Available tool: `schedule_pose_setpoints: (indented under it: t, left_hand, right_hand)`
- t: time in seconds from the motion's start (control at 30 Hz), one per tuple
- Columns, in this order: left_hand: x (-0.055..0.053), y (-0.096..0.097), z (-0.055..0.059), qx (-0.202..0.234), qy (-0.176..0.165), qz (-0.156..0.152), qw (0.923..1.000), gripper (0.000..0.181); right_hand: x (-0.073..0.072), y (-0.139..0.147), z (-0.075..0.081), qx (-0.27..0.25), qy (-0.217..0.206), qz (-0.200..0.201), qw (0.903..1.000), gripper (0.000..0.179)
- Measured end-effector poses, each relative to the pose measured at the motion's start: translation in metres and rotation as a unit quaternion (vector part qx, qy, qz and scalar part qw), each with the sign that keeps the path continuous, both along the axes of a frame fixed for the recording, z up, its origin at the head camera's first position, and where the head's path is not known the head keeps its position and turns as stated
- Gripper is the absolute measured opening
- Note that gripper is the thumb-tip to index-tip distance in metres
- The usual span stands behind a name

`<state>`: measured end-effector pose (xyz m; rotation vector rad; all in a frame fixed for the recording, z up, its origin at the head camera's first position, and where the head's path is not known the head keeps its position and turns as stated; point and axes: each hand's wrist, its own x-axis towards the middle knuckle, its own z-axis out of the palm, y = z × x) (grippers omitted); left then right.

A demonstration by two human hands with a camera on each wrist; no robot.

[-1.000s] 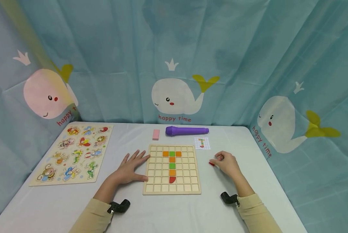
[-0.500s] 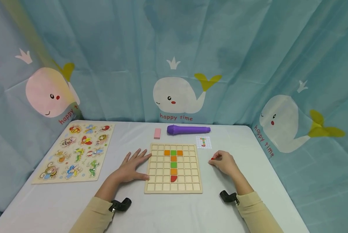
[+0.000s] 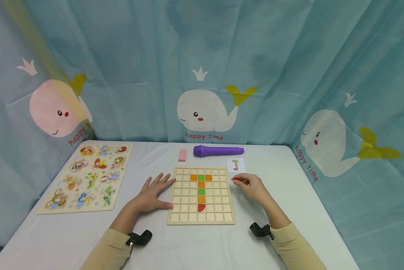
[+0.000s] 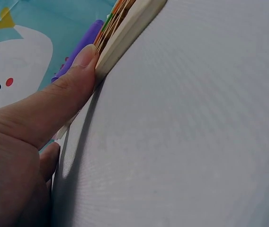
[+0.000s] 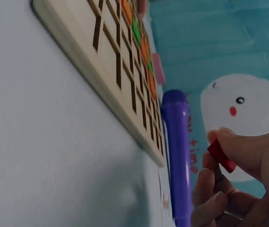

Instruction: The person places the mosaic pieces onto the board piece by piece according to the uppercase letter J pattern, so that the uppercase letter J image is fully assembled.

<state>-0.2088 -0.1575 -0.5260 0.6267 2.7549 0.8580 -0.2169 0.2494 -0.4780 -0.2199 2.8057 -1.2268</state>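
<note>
A wooden grid board lies on the white table. Orange and green square tiles form a T in its cells, and a red quarter-round tile sits at the foot of the stem. My left hand rests with spread fingers against the board's left edge; its thumb touches the rim in the left wrist view. Just off the board's right edge, my right hand pinches a small red tile between thumb and fingertips, raised above the table.
Above the right hand lies a small pattern card printed with a coloured shape on a grid. Behind the board are a purple microphone and a pink block. An insect picture puzzle board lies at the left. A whale-print curtain hangs behind.
My right hand has moved left and slightly away from me, toward the board, carrying the red tile and turning it between the fingers. The left hand stays in place.
</note>
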Motion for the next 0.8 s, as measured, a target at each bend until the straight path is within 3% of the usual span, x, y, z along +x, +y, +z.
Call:
schedule_pose_setpoints:
  t: [0.13,0.27,0.6,0.8]
  left_hand:
    - [0.001,0.000,0.000,0.000,0.002,0.000,1.0000,0.103]
    - [0.001,0.000,0.001,0.002,0.002,0.000,1.0000,0.103]
    - [0.000,0.000,-0.001,0.006,0.002,0.000,1.0000,0.104]
    - [-0.002,-0.002,-0.004,0.002,0.006,-0.001,1.0000,0.105]
  right_hand:
    - [0.002,-0.010,0.001,-0.006,0.011,0.028,0.9995,0.024]
    - [0.005,-0.020,0.003,-0.031,0.006,0.029,0.9991,0.020]
    - [0.013,-0.047,0.005,-0.100,-0.043,0.087,0.9902,0.016]
    - [0.014,-0.069,0.001,-0.065,-0.007,0.141,0.9879,0.016]
